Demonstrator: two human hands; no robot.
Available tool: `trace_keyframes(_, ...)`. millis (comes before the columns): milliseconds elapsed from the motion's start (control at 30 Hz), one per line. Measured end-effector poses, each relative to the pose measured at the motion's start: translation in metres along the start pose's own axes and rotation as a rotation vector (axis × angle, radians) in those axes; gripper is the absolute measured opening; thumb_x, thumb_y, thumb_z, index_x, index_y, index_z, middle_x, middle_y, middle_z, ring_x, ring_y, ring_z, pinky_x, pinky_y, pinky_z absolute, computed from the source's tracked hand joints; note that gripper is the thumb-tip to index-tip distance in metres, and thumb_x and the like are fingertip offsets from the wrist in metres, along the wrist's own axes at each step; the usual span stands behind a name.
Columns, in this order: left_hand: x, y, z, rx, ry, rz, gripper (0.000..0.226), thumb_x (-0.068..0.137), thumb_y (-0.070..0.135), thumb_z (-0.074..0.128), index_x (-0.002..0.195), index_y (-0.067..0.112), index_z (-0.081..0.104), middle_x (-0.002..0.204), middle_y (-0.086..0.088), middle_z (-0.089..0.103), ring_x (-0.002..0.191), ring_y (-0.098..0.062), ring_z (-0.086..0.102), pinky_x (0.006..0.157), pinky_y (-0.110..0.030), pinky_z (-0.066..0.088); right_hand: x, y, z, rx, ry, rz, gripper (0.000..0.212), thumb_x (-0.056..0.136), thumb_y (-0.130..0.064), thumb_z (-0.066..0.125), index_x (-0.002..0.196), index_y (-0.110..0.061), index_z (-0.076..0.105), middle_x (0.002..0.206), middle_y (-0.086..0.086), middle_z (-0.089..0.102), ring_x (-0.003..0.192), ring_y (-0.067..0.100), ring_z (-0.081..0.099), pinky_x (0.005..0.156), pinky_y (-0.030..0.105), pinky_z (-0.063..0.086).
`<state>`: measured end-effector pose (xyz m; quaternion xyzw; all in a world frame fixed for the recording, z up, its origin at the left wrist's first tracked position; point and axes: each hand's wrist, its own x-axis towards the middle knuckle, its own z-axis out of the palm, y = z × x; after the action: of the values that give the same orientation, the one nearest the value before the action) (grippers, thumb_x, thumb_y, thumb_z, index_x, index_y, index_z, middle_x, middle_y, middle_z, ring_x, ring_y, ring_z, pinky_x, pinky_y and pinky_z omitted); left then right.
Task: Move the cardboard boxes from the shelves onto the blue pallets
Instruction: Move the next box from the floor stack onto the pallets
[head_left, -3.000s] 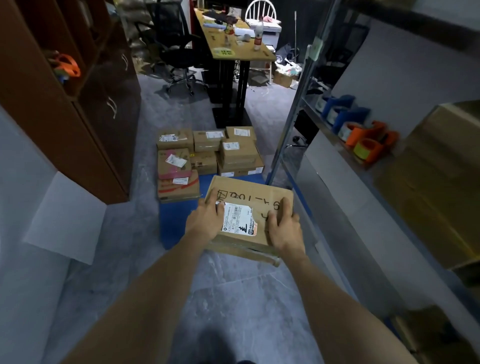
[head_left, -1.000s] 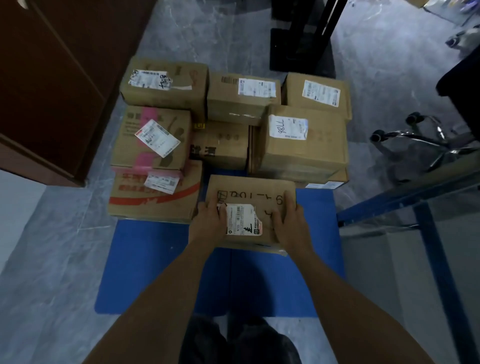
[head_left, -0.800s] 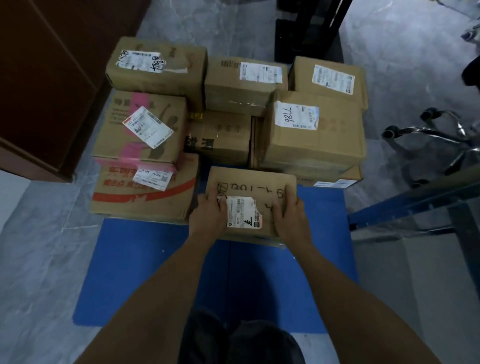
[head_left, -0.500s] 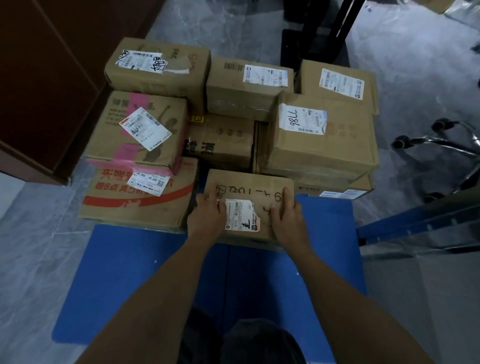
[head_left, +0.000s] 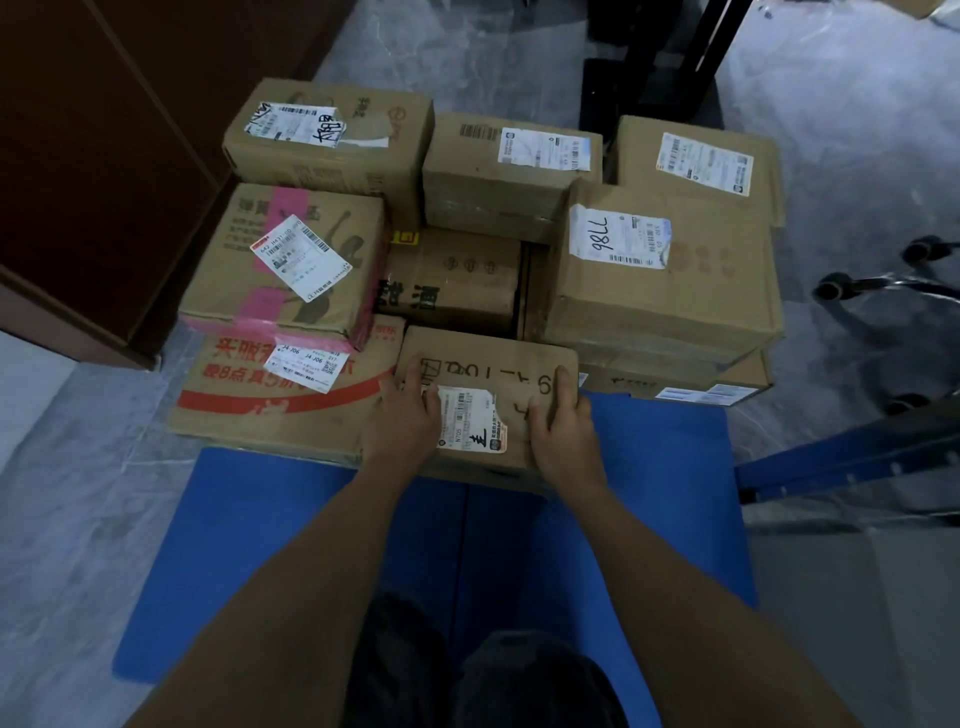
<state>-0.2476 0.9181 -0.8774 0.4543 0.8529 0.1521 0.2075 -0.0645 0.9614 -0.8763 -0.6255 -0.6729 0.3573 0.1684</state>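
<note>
A small cardboard box (head_left: 488, 364) with black handwriting and a white label sits low over the blue pallet (head_left: 291, 545), tight against the stacked boxes. My left hand (head_left: 402, 421) grips its left side, fingers curled over the top. My right hand (head_left: 563, 431) grips its right side the same way. To the left lies a box with red print (head_left: 234, 410), and a pink-taped box (head_left: 291, 265) rests on it. To the right stands a larger box marked 98LL (head_left: 670, 291). Whether the held box touches the pallet is hidden.
More labelled boxes (head_left: 509, 171) fill the back of the pallet. A dark wooden cabinet (head_left: 104, 156) stands at left. A blue shelf frame (head_left: 852, 457) and chair casters (head_left: 872, 286) are at right. Black desk legs (head_left: 675, 57) rise behind the stack.
I walked from the shelf to the pallet carrying the box. Over the last second both hands pushed it lower and forward into the gap between the red-printed box and the right stack.
</note>
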Motion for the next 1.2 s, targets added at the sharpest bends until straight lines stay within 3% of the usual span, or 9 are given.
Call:
trace_keyframes(567,0.005,-0.008,-0.006,0.012,0.026,-0.005,0.054,0.102,0.033,0.031,0.152,0.023,0.017,0.128,-0.020,0.039,0.097,-0.040,0.057,0.081,-0.046,0.048,0.007,-0.011,0.011,-0.060,-0.007,-0.005,0.057,0.104,-0.037,0.036,0.156,-0.023,0.015,0.143,0.019,0.034,0.107,0.037,0.053,0.081,0.038,0.043)
trace_keyframes(1000,0.010,-0.014,-0.006,-0.008,0.015,0.002,0.053,0.102,0.036,0.029,0.151,0.022,0.018,0.135,-0.021,0.036,0.108,-0.041,0.052,0.086,-0.050,0.048,0.011,-0.013,0.016,-0.086,-0.012,0.003,0.056,0.104,-0.038,0.034,0.155,-0.023,0.015,0.145,0.021,0.030,0.106,0.040,0.054,0.083,0.040,0.045)
trace_keyframes(1100,0.011,-0.015,-0.006,-0.003,0.001,0.013,0.053,0.101,0.036,0.028,0.151,0.021,0.018,0.138,-0.022,0.034,0.113,-0.041,0.049,0.089,-0.052,0.046,0.012,-0.013,0.017,-0.109,-0.006,-0.018,0.056,0.104,-0.037,0.035,0.154,-0.021,0.018,0.150,0.022,0.026,0.118,0.041,0.047,0.092,0.045,0.046)
trace_keyframes(1200,0.010,-0.015,-0.009,0.065,-0.005,0.032,0.054,0.101,0.035,0.029,0.151,0.020,0.018,0.146,-0.022,0.028,0.126,-0.041,0.038,0.097,-0.052,0.040,0.012,-0.015,0.015,-0.209,0.031,-0.035,0.058,0.103,-0.039,0.034,0.154,-0.015,0.021,0.156,0.023,0.020,0.137,0.041,0.030,0.109,0.049,0.034)
